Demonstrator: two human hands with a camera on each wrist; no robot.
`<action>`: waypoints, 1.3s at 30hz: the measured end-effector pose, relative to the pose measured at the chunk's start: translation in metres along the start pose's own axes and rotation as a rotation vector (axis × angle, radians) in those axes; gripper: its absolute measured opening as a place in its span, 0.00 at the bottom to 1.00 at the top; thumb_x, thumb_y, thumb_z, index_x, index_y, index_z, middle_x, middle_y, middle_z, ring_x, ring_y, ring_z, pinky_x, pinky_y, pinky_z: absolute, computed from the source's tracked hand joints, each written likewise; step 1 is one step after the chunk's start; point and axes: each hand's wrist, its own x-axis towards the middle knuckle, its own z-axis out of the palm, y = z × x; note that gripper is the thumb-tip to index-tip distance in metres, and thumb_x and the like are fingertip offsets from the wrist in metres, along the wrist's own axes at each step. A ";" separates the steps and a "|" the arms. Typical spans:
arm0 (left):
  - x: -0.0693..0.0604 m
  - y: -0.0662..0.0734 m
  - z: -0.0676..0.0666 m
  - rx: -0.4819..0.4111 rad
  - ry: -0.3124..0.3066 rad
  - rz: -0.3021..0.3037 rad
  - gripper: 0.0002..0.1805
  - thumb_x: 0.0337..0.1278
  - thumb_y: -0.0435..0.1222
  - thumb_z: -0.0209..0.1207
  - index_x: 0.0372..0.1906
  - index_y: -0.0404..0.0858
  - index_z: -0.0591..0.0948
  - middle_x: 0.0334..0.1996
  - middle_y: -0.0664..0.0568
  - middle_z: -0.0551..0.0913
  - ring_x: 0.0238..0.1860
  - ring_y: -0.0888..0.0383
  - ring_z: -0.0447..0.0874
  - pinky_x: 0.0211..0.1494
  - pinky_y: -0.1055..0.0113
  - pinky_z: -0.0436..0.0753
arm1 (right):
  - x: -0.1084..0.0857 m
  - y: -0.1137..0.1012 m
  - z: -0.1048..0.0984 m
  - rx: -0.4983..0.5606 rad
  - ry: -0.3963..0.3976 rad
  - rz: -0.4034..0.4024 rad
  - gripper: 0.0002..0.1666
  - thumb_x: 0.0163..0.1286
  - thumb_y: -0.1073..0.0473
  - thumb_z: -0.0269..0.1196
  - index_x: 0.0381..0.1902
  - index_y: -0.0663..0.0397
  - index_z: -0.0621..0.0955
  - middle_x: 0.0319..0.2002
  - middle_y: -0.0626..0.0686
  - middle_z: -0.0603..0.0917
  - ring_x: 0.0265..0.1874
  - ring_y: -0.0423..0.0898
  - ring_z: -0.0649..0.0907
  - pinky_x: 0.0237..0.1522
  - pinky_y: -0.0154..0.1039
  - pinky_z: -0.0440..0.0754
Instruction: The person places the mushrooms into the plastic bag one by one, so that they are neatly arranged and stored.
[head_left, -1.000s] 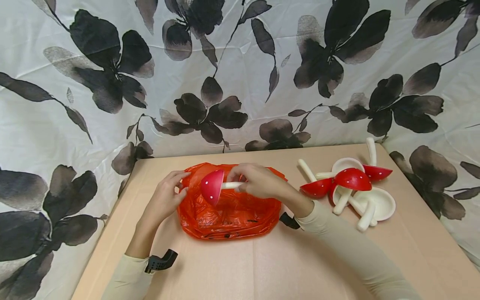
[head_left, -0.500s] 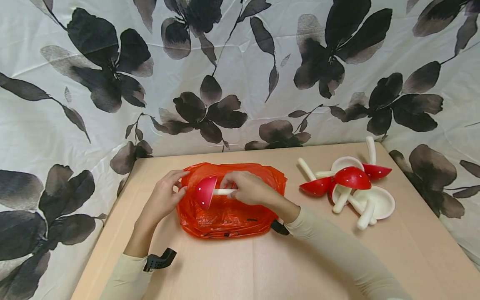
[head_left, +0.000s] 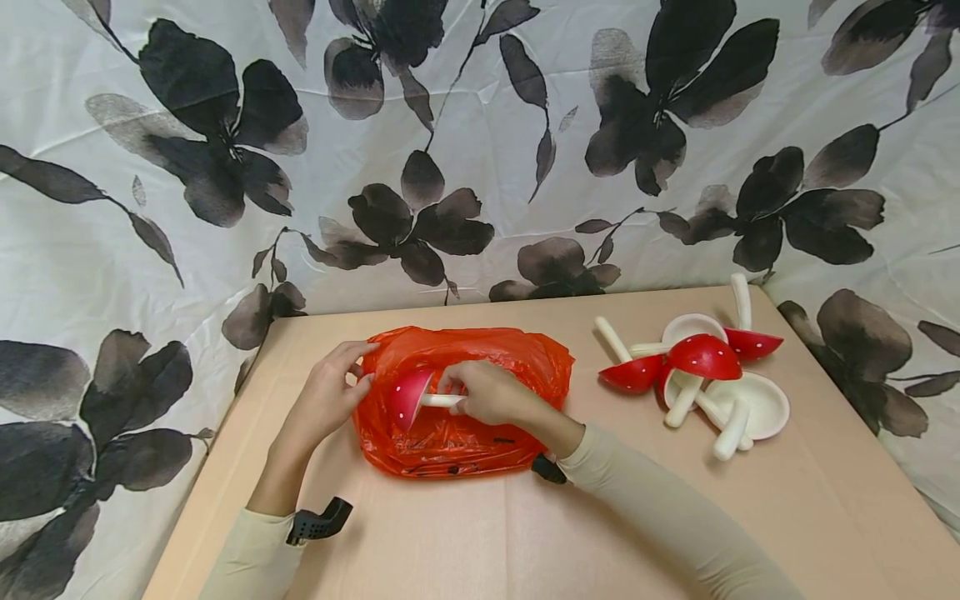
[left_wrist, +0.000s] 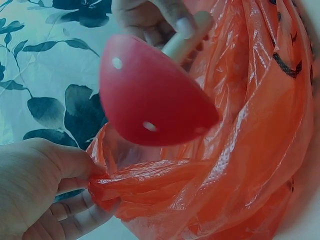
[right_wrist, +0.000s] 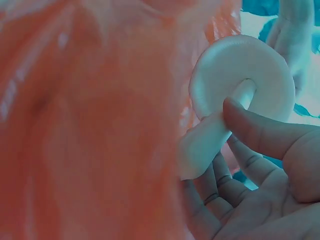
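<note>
An orange-red plastic bag lies spread on the table with its mouth open upward. My left hand pinches the bag's left rim between thumb and fingers, as the left wrist view shows. By its white stem, my right hand holds a toy mushroom with a white-dotted red cap. The mushroom lies sideways over the bag's opening, cap toward my left hand. In the right wrist view the pale underside of the cap faces the camera, and thumb and fingers grip the stem.
Several more toy mushrooms lie heaped on the right side of the wooden table, some upside down with stems up. A white cloth with black flowers hangs behind the table.
My right hand has moved the mushroom left and lower, nearer to me, over the bag's opening. My left hand stays at the bag's rim.
</note>
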 end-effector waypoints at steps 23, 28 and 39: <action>0.002 0.003 0.001 -0.001 -0.016 -0.009 0.26 0.58 0.26 0.64 0.63 0.34 0.79 0.57 0.41 0.80 0.40 0.52 0.81 0.36 0.72 0.84 | 0.009 0.000 0.028 -0.084 -0.069 -0.029 0.13 0.62 0.62 0.73 0.43 0.43 0.84 0.32 0.42 0.81 0.33 0.41 0.77 0.38 0.35 0.77; 0.002 0.003 0.001 0.001 -0.022 -0.014 0.26 0.58 0.25 0.64 0.63 0.34 0.79 0.57 0.41 0.80 0.40 0.52 0.80 0.35 0.72 0.84 | 0.011 0.002 0.030 -0.085 -0.076 -0.014 0.13 0.62 0.63 0.73 0.43 0.43 0.85 0.31 0.42 0.82 0.32 0.41 0.78 0.37 0.35 0.77; 0.002 0.002 0.002 -0.003 -0.038 -0.038 0.27 0.58 0.25 0.65 0.64 0.35 0.78 0.59 0.41 0.79 0.40 0.52 0.81 0.36 0.72 0.84 | 0.012 0.006 0.024 -0.070 -0.098 -0.002 0.11 0.62 0.65 0.73 0.41 0.47 0.86 0.32 0.43 0.83 0.33 0.41 0.79 0.38 0.34 0.79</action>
